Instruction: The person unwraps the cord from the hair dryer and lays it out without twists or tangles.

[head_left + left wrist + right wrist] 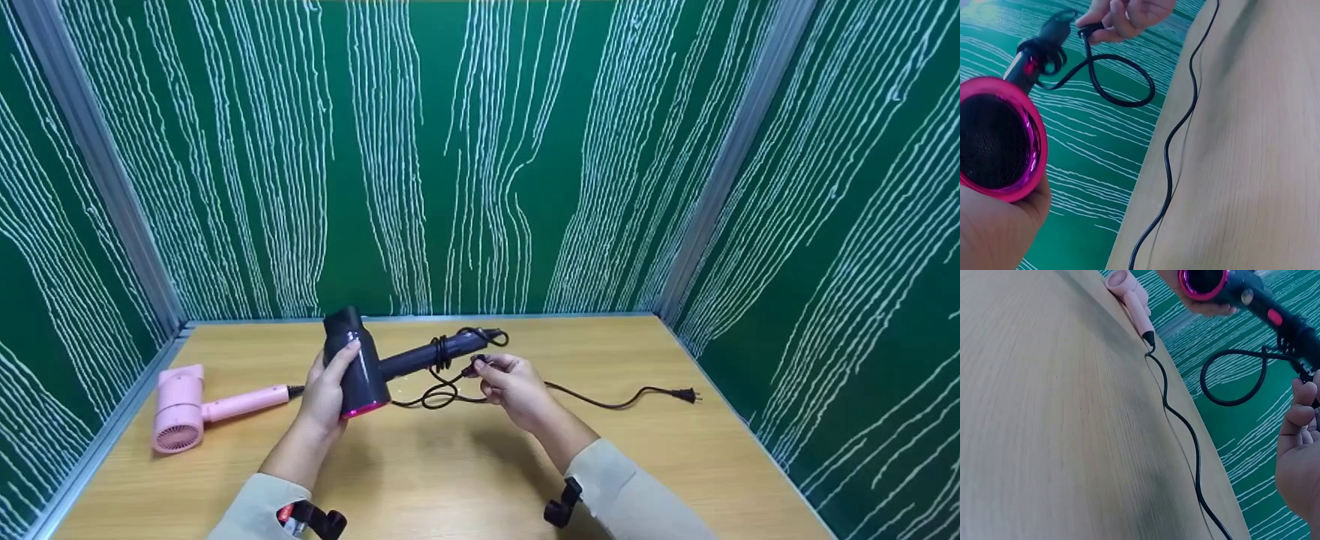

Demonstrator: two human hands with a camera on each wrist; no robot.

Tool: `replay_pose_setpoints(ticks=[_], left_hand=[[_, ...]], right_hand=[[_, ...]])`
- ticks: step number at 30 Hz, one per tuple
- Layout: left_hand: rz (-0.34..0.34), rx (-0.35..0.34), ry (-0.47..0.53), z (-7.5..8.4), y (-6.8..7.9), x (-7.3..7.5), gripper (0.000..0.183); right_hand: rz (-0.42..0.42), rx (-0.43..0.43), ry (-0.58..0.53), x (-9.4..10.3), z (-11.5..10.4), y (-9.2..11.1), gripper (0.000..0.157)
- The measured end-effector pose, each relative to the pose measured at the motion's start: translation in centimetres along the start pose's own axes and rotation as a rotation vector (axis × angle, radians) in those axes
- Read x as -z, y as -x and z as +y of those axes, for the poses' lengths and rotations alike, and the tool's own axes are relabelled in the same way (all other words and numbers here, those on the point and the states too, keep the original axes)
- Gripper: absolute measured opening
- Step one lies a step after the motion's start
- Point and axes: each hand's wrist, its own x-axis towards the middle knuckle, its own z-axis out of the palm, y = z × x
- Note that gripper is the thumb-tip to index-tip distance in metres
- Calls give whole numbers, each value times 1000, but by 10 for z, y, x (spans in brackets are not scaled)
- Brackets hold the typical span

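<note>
My left hand (pixel 322 394) grips the barrel of a dark hair dryer (pixel 365 379) with a pink ring at its rear, held up over the table. Its handle points right, and its black cord (pixel 441 351) is wound around the handle. With thumb and fingers, my right hand (pixel 517 391) pinches the black plug end (pixel 1093 29) of that cord, close to the handle's tip. A loose loop of cord (pixel 1129 104) hangs between the wound part and my right hand. The plug's prongs are hidden.
A pink hair dryer (pixel 180 405) lies at the table's left side. Its black cord (pixel 1190 430) runs across the wooden table (pixel 435 480) to a two-prong plug (pixel 685 394) on the right. Green walls with white lines (pixel 480 187) enclose the table's back and sides.
</note>
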Motion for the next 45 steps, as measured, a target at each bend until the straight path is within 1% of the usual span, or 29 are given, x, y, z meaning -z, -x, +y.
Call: replay_pose_setpoints(ticks=[3,5,7,9,12,16,20,23,26,32,36,39,42,45], left_hand=[[-34,21,17,0,2,2,66],[-55,31,12,0,3,4,64],[-75,39,9,-1,5,5,62],[-91,49,2,-2,5,7,60],[-104,60,-6,-4,5,9,60],[-111,81,-26,-6,4,11,66],[-133,76,-54,-8,3,12,65],[-135,45,-84,-10,2,9,60],[-112,17,-139,-11,3,6,61],[-17,-61,-227,-14,2,-1,59],[47,-88,-251,-15,0,-1,62],[91,-113,-245,-15,-2,0,63],[142,-143,-247,-15,-4,1,62],[187,-160,-249,-15,-5,2,62]], right_hand=[[0,4,17,4,0,-3,6],[20,2,37,7,-2,-5,9],[49,-3,61,8,-6,-7,17],[75,3,86,10,-10,-10,19],[94,10,109,11,-19,-13,13],[103,35,119,10,-29,-16,11],[89,66,129,9,-36,-20,11],[77,86,131,9,-39,-22,13],[83,115,126,7,-43,-21,16],[87,132,105,0,-48,-20,19],[79,134,84,-6,-52,-17,20],[67,137,67,-10,-55,-14,20],[44,139,46,-13,-57,-11,22],[2,149,27,-16,-58,-8,24]])
